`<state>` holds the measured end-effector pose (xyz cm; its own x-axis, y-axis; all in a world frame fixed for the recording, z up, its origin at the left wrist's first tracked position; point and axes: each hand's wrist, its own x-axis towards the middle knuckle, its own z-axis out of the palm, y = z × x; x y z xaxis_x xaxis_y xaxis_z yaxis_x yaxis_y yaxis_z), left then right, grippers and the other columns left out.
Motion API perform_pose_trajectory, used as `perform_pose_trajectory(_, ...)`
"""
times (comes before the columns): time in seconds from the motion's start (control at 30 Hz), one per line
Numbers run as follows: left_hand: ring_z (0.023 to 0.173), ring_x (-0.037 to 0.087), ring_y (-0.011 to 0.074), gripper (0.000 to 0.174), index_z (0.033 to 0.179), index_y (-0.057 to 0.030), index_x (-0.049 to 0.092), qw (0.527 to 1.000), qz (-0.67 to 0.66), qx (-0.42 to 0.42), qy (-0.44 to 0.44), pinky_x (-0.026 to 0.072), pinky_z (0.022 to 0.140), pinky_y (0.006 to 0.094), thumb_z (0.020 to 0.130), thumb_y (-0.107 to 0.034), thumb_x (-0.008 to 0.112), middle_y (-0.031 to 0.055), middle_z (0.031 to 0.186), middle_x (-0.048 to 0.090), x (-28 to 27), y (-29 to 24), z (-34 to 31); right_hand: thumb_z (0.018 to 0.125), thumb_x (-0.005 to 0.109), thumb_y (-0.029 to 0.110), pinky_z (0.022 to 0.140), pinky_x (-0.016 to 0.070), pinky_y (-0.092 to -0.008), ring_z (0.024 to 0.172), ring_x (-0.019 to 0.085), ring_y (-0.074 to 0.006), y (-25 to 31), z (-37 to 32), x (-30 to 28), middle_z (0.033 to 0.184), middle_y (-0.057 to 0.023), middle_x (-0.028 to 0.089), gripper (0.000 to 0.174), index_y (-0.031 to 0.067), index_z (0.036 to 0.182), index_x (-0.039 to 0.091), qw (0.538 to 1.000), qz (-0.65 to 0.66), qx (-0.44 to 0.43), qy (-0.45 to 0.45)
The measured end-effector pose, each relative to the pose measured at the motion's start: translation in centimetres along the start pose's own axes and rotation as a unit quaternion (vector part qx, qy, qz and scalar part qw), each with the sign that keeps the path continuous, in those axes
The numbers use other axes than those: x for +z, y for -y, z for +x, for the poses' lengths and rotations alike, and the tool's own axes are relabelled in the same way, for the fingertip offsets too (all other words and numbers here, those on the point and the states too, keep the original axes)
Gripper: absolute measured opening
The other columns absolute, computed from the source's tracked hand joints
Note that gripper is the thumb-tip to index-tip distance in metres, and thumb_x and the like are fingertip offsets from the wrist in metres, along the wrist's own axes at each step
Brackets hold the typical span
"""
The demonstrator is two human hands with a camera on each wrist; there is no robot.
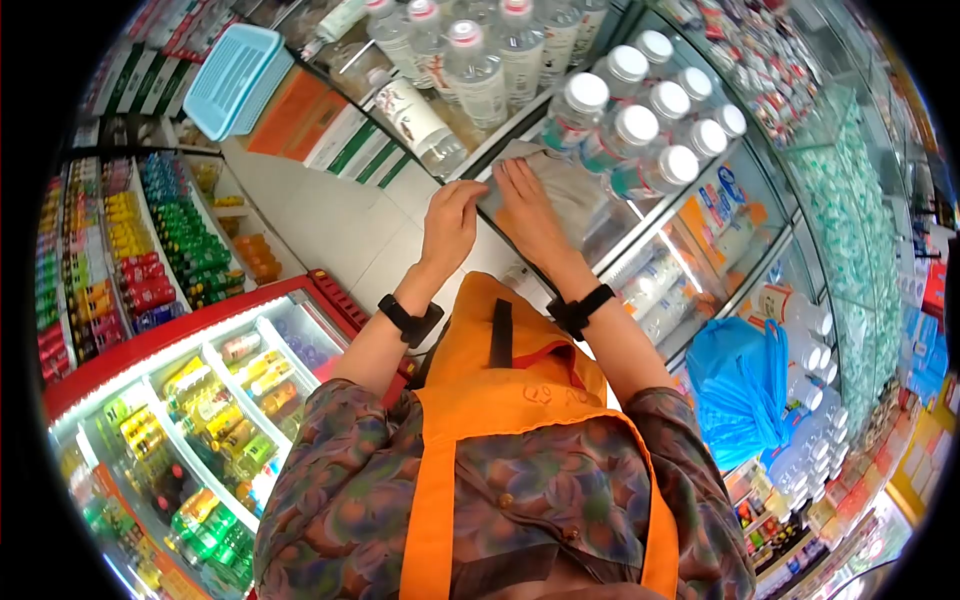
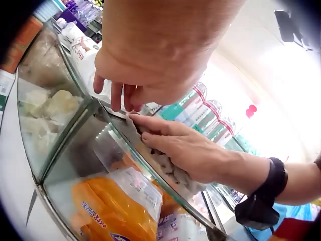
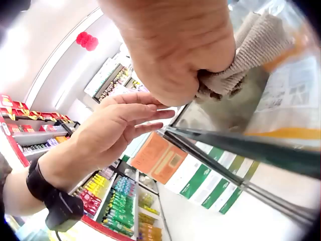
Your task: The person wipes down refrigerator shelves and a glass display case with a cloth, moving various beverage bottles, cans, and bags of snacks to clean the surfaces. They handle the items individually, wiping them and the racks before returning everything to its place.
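Note:
A grey ribbed cloth [image 1: 572, 185] lies bunched on the glass top of a display counter [image 2: 103, 113], beside its corner. My right hand [image 1: 532, 212] rests on the cloth, its visible fingers stretched out in the left wrist view. In the right wrist view, folds of the cloth [image 3: 261, 47] stick out from under the palm, which hides the fingers. My left hand [image 1: 450, 228] is at the counter's corner, close by the right fingertips. Its fingers are loosely extended with nothing between them, as the right wrist view shows.
Clear bottles with white lids [image 1: 637, 125] stand just beyond the cloth. A bottle lies on its side [image 1: 412, 112] left of it, near upright bottles [image 1: 475, 75]. Orange packages [image 2: 118, 206] sit inside the counter. A blue bag [image 1: 735, 385] hangs at right; a drinks cooler [image 1: 200, 350] stands left.

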<state>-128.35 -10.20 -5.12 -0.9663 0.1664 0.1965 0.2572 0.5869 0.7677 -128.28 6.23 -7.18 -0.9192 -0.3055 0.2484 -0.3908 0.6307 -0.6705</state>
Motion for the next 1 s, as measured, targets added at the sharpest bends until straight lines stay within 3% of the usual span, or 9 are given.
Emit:
perform_pose_trajectory(0.17,0.108,0.055,0.0280,0.025,0.115,-0.0053,0.058,0.982,0.058,-0.029,-0.177,0.0459,0.086,0.0384,0.090,-0.009,0.059,0.0121,0.120,0.057,-2.8,1.8,2.0,0.076,0.047,-0.012,0.113,0.0303,-0.0435,0.132,0.039,-0.0380,-0.8,-1.8,-0.3,0.135,-0.0191,0.050,0.050,-0.0030,0.125,0.055,0.992,0.075,-0.065,0.079)
perform_pose_trajectory(0.3,0.115,0.050,0.0349,0.073,0.131,0.0037,0.040,0.956,0.108,-0.190,-0.197,0.0448,0.092,0.0426,0.079,-0.035,0.074,0.0209,0.124,0.049,-4.1,3.4,8.2,0.073,0.049,-0.013,0.107,0.0372,-0.0423,0.123,0.048,-0.0362,-0.8,-7.6,-4.0,0.127,-0.0148,0.058,0.050,0.0024,0.118,0.062,0.988,0.117,-0.004,0.100)
perform_pose_trajectory(0.4,0.116,0.049,0.0396,0.100,0.136,0.0080,0.029,0.935,0.088,-0.323,-0.118,0.0441,0.095,0.0443,0.068,-0.043,0.080,0.0269,0.126,0.045,-4.4,3.2,11.9,0.068,0.050,-0.015,0.105,0.0381,-0.0425,0.122,0.048,-0.0369,-0.4,-11.6,-6.6,0.126,-0.0148,0.059,0.053,0.0023,0.117,0.063,0.995,0.046,0.072,0.048)
perform_pose_trajectory(0.53,0.114,0.052,0.0385,0.104,0.137,0.0068,0.024,0.923,0.079,-0.353,-0.130,0.0466,0.093,0.0428,0.062,-0.034,0.083,0.0269,0.127,0.046,-3.6,3.9,13.3,0.062,0.047,-0.019,0.106,0.0373,-0.0422,0.123,0.047,-0.0377,0.4,-13.0,-7.2,0.125,-0.0149,0.059,0.059,0.0006,0.116,0.062,0.995,-0.009,0.099,-0.010)
perform_pose_trajectory(0.63,0.106,0.057,0.0319,0.100,0.135,0.0068,0.026,0.923,-0.124,-0.297,-0.212,0.0487,0.088,0.0416,0.061,-0.027,0.083,0.0241,0.117,0.052,-4.4,7.0,12.3,0.059,0.045,-0.019,0.106,0.0367,-0.0415,0.123,0.046,-0.0372,0.2,-13.1,-6.3,0.124,-0.0152,0.059,0.061,-0.0011,0.115,0.062,0.994,-0.021,0.105,-0.033)
perform_pose_trajectory(0.67,0.102,0.059,0.0265,0.092,0.134,0.0044,0.029,0.908,-0.201,-0.287,-0.231,0.0491,0.088,0.0388,0.061,-0.014,0.082,0.0196,0.110,0.057,-4.8,6.8,11.4,0.063,0.046,-0.018,0.106,0.0362,-0.0411,0.122,0.048,-0.0366,0.0,-13.2,-6.0,0.123,-0.0152,0.059,0.054,-0.0023,0.112,0.063,0.993,-0.018,0.105,-0.047)
perform_pose_trajectory(0.77,0.100,0.060,0.0261,0.085,0.132,0.0025,0.033,0.874,-0.358,-0.259,-0.202,0.0490,0.088,0.0368,0.061,-0.005,0.081,0.0159,0.110,0.059,-8.7,2.2,9.9,0.069,0.046,-0.017,0.106,0.0364,-0.0408,0.120,0.049,-0.0359,0.4,-12.9,-5.9,0.121,-0.0151,0.061,0.048,-0.0022,0.110,0.064,0.991,0.003,0.117,-0.068)
perform_pose_trajectory(0.9,0.096,0.062,0.0235,0.080,0.128,-0.0004,0.038,0.913,-0.276,-0.150,-0.259,0.0492,0.085,0.0346,0.060,-0.002,0.081,0.0125,0.109,0.061,-10.5,3.2,11.9,0.072,0.046,-0.015,0.105,0.0377,-0.0402,0.118,0.052,-0.0343,0.9,-10.6,-5.0,0.116,-0.0139,0.064,0.045,0.0006,0.110,0.066,0.988,0.017,0.133,-0.082)
perform_pose_trajectory(1.0,0.099,0.060,0.0228,0.082,0.128,-0.0017,0.038,0.910,-0.293,-0.110,-0.270,0.0482,0.086,0.0352,0.058,-0.001,0.082,0.0122,0.108,0.061,-12.6,4.7,15.2,0.071,0.046,-0.016,0.105,0.0383,-0.0405,0.116,0.053,-0.0340,2.0,-7.3,-2.8,0.114,-0.0137,0.065,0.045,0.0024,0.107,0.067,0.993,0.072,0.076,-0.045)
